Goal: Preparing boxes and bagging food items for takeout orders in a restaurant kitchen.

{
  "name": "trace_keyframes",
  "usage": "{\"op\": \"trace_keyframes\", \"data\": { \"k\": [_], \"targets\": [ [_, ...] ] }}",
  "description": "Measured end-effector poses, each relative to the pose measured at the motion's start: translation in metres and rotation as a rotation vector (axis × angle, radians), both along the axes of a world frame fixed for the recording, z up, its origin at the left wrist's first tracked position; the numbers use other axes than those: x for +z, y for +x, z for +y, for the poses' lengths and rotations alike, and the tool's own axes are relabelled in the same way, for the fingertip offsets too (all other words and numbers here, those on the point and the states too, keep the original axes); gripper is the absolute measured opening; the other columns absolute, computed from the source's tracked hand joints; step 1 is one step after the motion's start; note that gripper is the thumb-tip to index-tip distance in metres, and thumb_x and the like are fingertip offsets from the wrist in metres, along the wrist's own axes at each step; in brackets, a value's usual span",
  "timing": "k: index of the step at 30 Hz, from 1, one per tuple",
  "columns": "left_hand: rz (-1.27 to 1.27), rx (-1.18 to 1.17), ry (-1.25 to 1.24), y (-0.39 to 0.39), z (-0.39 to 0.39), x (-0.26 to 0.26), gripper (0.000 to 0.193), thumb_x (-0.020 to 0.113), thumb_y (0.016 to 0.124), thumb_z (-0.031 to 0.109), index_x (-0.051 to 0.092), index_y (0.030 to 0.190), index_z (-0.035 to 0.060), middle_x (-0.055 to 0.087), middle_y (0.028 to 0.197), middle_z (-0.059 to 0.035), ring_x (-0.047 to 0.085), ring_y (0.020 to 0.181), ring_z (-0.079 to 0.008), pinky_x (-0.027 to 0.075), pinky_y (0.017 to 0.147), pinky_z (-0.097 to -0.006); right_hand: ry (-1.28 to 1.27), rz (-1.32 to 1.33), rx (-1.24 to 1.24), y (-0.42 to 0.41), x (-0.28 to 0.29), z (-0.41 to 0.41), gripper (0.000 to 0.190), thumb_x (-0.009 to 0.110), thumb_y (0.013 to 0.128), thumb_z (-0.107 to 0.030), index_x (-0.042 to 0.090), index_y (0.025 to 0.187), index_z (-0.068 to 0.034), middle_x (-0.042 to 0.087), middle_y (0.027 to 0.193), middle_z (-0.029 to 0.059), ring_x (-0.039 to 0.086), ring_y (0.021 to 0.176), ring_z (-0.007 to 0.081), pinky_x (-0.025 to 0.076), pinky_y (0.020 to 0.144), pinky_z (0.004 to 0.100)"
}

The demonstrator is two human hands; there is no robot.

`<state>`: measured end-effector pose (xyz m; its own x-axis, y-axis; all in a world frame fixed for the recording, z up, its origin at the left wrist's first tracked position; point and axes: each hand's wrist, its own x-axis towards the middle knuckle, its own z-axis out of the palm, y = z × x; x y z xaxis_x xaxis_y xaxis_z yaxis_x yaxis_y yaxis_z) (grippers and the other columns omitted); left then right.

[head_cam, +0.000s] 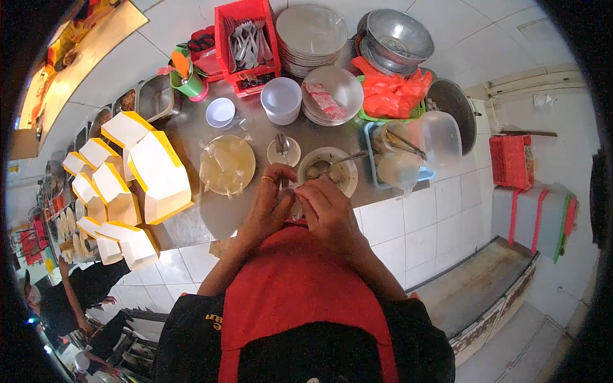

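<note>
My left hand (270, 203) and my right hand (328, 206) meet at the counter's front edge, fingertips pinching a small clear plastic bag (295, 207) between them. Just beyond my right hand, a white bowl (352, 177) holds broth, meatballs and a metal spoon. Past my left hand, a small white dish (283, 160) carries a metal spoon. To its left sits a round container (242, 165) heaped with tied clear bags of pale liquid. My fingers partly hide the held bag and the bowl's near side.
Open paper food boxes (160, 167) crowd the left. Behind stand stacked white bowls (281, 95), plates (311, 28), a red cutlery bin (246, 43) and metal colanders (400, 38). A blue basket (373, 167) with plastic jugs and tongs is at right. Other people work at far lower left.
</note>
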<state>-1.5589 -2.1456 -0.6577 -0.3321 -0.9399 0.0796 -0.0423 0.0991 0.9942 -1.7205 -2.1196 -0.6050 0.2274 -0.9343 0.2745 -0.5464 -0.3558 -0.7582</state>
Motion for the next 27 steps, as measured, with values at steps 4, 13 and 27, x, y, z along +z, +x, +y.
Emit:
{"op": "trace_keyframes", "data": {
  "k": [4,13,27],
  "targets": [
    [0.159,0.034,-0.029,0.003,0.004,-0.014,0.033,0.050,0.078,-0.012,0.044,0.107,0.0014,0.050,0.108,-0.0096,0.048,0.094,-0.0172,0.041,0.086,-0.0293,0.068,0.098,0.058,0.002,0.001,-0.004,0.026,0.057,0.078,0.003,0.058,0.103,0.000,0.055,0.099,0.0170,0.057,0.096,0.0346,0.049,0.083,0.0435],
    [-0.181,-0.059,0.135,0.055,0.032,-0.016,0.018,0.061,0.083,-0.004,0.046,0.088,0.0047,0.062,0.110,-0.0128,0.056,0.091,-0.0173,0.046,0.082,-0.0297,0.267,0.166,0.314,0.021,-0.041,-0.007,0.013,0.057,0.082,-0.004,0.059,0.093,0.002,0.053,0.091,0.0148,0.056,0.088,0.0331,0.047,0.076,0.0427],
    [-0.229,0.090,0.075,0.099,0.040,-0.068,0.012,0.065,0.087,0.008,0.066,0.099,0.0057,0.066,0.117,-0.0094,0.066,0.095,-0.0239,0.053,0.076,-0.0344,0.650,-0.158,0.213,0.065,-0.101,-0.014,0.017,0.060,0.090,-0.015,0.062,0.094,0.001,0.059,0.091,0.0145,0.060,0.086,0.0290,0.046,0.077,0.0368]
  ]
}}
